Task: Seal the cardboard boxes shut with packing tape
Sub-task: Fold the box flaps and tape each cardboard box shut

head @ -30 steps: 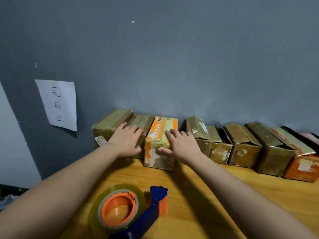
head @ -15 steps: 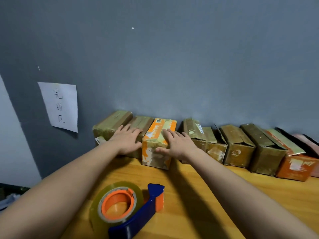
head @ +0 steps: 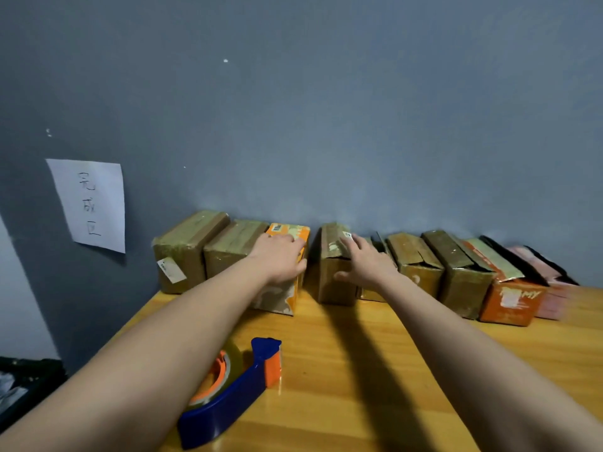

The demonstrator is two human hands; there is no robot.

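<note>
Head view: row of taped cardboard boxes along the grey wall (head: 326, 109) at back of the wooden tabletop (head: 359, 370). From left: two brown boxes side by side (head: 189, 249) (head: 231, 252), then orange box (head: 287, 265), a gap, then brown box w/ white label (head: 332, 265), more brown boxes (head: 414, 262) (head: 456, 275), an orange-fronted box (head: 509, 301), and a pinkish one (head: 548, 282) at far right, blurred.

Left hand (head: 280, 259) lies palm-down on top of orange box, fingers (head: 293, 244) spread flat over its top, thumb down the box's right side; pressing on it rather than gripping. Right hand (head: 365, 259) rests on the brown labelled box just across the gap, fingers (head: 354, 243) splayed wide over top + front edge, thumb against the front face; not closed round anything. Hands are near each other, apart by the gap btw the two boxes.

Tape dispenser (head: 228, 396), blue frame w/ orange parts and clear tape roll, sits on tabletop near front, partly hidden under left forearm, untouched by either hand.

White paper sheet (head: 91, 203) w/ handwritten characters is stuck on wall left of the boxes. Dark clutter (head: 23, 386) at bottom left, beyond tabletop edge, can't tell what.
</note>
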